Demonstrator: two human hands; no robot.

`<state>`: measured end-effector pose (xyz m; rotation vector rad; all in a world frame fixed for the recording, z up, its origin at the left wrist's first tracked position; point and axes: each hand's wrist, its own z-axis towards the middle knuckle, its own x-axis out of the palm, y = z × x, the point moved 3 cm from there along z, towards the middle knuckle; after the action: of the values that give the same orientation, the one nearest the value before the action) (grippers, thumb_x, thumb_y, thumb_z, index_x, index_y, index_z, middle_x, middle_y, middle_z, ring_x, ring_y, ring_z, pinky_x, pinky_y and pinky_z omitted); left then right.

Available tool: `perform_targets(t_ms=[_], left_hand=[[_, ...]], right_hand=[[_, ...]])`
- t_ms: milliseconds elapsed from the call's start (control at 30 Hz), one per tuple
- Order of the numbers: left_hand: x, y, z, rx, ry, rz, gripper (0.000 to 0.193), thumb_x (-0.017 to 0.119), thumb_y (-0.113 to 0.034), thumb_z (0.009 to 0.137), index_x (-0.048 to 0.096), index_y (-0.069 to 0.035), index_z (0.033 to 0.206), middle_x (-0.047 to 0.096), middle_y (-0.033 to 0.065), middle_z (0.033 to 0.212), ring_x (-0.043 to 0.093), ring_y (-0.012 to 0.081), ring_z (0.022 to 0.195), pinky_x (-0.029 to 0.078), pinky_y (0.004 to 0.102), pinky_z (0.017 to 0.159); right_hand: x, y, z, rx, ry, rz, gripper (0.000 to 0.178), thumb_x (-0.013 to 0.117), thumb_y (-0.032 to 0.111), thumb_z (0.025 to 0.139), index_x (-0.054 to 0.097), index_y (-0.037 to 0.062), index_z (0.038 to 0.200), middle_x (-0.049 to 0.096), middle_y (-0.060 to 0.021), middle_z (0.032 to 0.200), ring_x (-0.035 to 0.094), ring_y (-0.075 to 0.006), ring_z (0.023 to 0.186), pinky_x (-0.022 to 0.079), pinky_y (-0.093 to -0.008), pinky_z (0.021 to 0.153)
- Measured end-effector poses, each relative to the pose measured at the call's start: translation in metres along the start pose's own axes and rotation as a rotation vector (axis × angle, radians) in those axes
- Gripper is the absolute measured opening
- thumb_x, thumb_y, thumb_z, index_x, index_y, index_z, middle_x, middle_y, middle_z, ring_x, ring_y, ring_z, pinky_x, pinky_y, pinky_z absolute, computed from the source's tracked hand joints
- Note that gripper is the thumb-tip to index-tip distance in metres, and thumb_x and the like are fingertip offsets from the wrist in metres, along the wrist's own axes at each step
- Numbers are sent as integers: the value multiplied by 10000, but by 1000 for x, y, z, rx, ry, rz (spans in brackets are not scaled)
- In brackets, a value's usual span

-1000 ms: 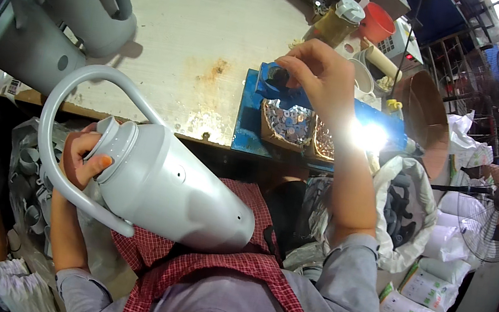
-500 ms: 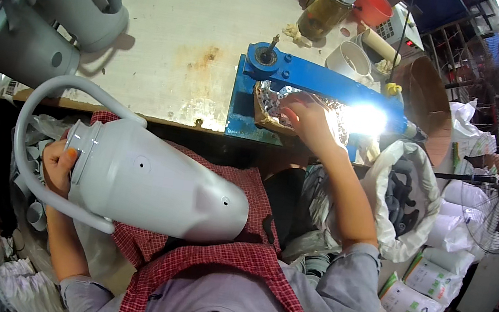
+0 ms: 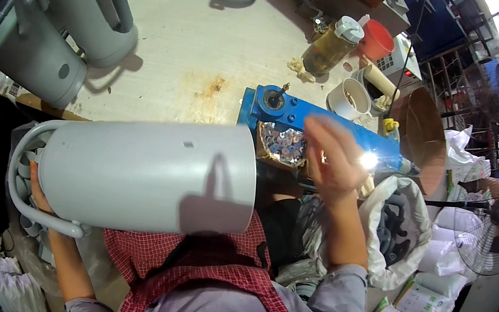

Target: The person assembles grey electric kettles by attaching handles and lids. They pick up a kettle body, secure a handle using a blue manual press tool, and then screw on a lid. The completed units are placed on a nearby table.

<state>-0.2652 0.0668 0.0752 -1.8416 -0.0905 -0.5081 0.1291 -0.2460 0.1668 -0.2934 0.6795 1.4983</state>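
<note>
A pale grey jug body [image 3: 131,170] with a loop handle [image 3: 19,167] lies sideways above my lap, its wide end toward the right. My left hand [image 3: 39,192] grips it at the left end, inside the loop, with most fingers hidden behind it. My right hand [image 3: 333,159] is raised in front of the blue machine arm [image 3: 355,136], apart from the jug. Its fingers are smeared by motion, so whether they hold anything does not show. Close to it, an open box of small metal washers [image 3: 283,145] sits below the machine arm.
Grey jugs [image 3: 90,9] stand at the table's left. A brown-filled jar [image 3: 333,46], a red bowl [image 3: 376,41] and a white cup [image 3: 348,100] are behind the machine. A lamp [image 3: 369,161] shines beside my right hand. A white sack of dark parts [image 3: 373,233] stands at right.
My right hand has lifted out of the washer box and turned up. The jug has risen and rolled in my left hand, its two holed side no longer facing up.
</note>
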Motion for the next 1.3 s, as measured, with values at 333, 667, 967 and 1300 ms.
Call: perform_targets(t_ms=[333,667,967,1300], left_hand=[[8,15,14,71,-218,6,481,535,-462,931,584,-60,1189,607,77,1164,589,193,1056,488,322,879],[39,11,2,47,-227,-42,489,463,-443,969,578,-22,1187,629,104,1123,624,185,998,517,293,838],[49,15,23,47,-112,-111,454,517,-451,946,579,-81,1201,607,68,1160,575,195,1070,459,337,923],[60,17,15,83,-153,-117,486,494,-463,952,581,-51,1195,599,77,1195,571,198,1085,453,338,935]], right_hand=[[33,-17,43,-176,-55,-165,294,711,-26,670,693,50,954,687,-84,915,662,-227,731,529,-296,624],[29,-10,47,-221,22,-152,296,713,0,690,686,51,980,673,-81,960,643,-217,699,506,-295,597],[38,-22,35,398,-2,398,123,698,36,797,716,-2,913,694,-116,924,657,-184,833,501,-259,741],[37,-18,46,121,-79,182,153,750,17,723,713,15,871,688,-97,903,651,-229,808,512,-304,733]])
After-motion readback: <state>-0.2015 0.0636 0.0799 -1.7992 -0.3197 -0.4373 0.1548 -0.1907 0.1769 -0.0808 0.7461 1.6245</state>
